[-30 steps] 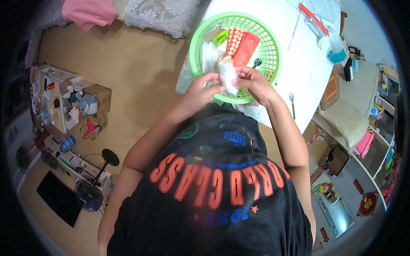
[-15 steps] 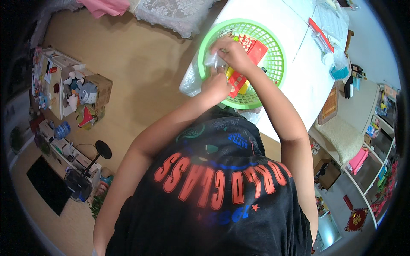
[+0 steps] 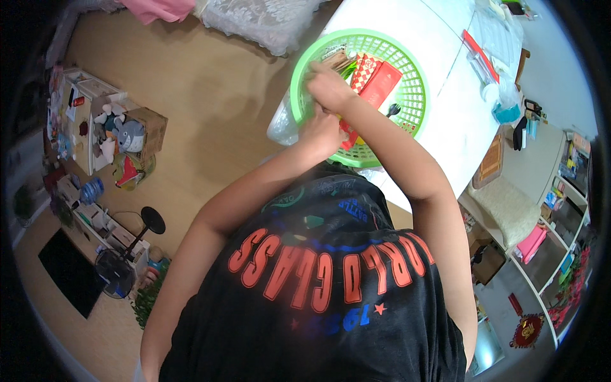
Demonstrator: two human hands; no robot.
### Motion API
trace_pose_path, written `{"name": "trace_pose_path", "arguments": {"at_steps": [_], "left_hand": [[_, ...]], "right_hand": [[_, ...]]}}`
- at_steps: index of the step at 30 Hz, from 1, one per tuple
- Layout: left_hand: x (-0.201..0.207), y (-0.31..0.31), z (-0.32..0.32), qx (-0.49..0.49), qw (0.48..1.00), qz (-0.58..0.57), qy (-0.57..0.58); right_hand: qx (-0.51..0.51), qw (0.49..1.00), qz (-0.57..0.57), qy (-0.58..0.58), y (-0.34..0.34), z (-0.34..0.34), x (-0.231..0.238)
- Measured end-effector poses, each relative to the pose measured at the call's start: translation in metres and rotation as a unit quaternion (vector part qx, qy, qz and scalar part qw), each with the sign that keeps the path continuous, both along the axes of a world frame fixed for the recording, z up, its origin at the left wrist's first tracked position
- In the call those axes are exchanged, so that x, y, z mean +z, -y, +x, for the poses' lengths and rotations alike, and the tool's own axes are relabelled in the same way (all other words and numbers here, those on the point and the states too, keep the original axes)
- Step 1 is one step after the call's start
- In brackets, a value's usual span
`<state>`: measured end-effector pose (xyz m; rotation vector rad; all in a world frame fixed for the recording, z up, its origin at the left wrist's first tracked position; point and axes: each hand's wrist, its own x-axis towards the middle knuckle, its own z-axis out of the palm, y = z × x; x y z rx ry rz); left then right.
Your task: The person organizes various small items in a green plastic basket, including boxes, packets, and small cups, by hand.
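Note:
A round light-green plastic basket (image 3: 414, 60) stands on the white table in front of me. My right hand (image 3: 330, 88) is over its left side, with the fingers curled closed near the rim. Just below it, nearly touching, my left hand (image 3: 322, 135) is closed too. What their fingers grip is hidden. In the basket lie a red packet (image 3: 384, 83), a red-and-white checked packet (image 3: 364, 71), a dark fork-like utensil (image 3: 394, 110) and brown-and-green items (image 3: 340, 60) near the far rim. Yellow and red pieces show partly beneath my hands.
The white table (image 3: 445, 83) extends to the right, with a red strip (image 3: 478, 54), plastic packaging and a teal item (image 3: 506, 109) on it. Clear plastic (image 3: 282, 130) hangs by its left edge. Left on the floor stand a cardboard box (image 3: 153, 130) with plush toys and a fan (image 3: 116, 272).
My right hand has shifted left toward the basket rim, uncovering the brown-and-green items and the dark utensil. The clear plastic seen between my hands earlier is now mostly hidden.

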<state>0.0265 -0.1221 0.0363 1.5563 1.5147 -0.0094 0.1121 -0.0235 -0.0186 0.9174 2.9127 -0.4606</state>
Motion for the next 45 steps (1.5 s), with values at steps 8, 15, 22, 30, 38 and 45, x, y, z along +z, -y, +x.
{"name": "trace_pose_path", "arguments": {"at_steps": [8, 15, 22, 30, 38, 45], "left_hand": [[0.006, -0.008, -0.01, -0.036, 0.987, 0.087, -0.128], [-0.001, -0.027, -0.019, -0.026, 0.991, 0.045, -0.125], [-0.006, -0.037, -0.026, 0.01, 0.995, 0.028, -0.1], [0.022, -0.061, -0.061, 0.114, 0.972, 0.184, -0.09], [-0.033, -0.085, -0.072, 0.073, 0.975, 0.171, -0.119], [-0.018, -0.075, -0.058, 0.09, 0.965, 0.209, -0.133]], "right_hand": [[-0.087, 0.97, -0.149, -0.173, 0.003, 0.031, 0.027], [-0.357, 0.887, -0.014, -0.292, 0.035, 0.054, 0.03], [-0.574, 0.719, -0.286, -0.27, 0.089, 0.049, 0.013], [-0.419, 0.804, -0.231, -0.354, 0.074, 0.023, 0.004], [-0.348, 0.821, -0.274, -0.361, 0.065, 0.02, -0.021], [-0.375, 0.725, -0.415, -0.402, 0.063, 0.04, -0.008]]}}
